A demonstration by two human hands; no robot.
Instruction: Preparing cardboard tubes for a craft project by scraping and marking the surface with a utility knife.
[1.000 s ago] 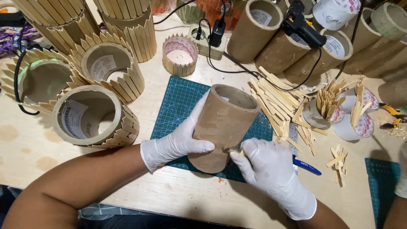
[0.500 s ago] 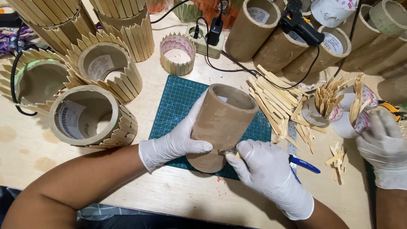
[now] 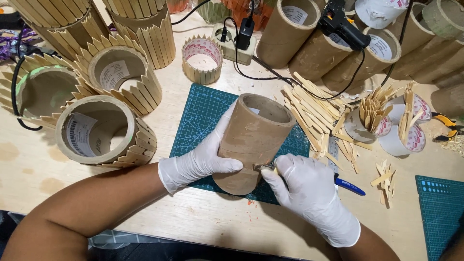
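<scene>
The right hand (image 3: 309, 191) covers most of a small tool against the tube (image 3: 251, 142), so its kind is unclear. The tube hides part of the mat (image 3: 203, 116). A second mat (image 3: 442, 212) is cut by the right edge.

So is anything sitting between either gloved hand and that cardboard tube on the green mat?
Nothing visible. The left hand already wraps the side of the cardboard tube, and the right hand presses a small tool against its lower wall. The wooden sticks lie off to the right on the cutting mat, clear of both hands.
</scene>
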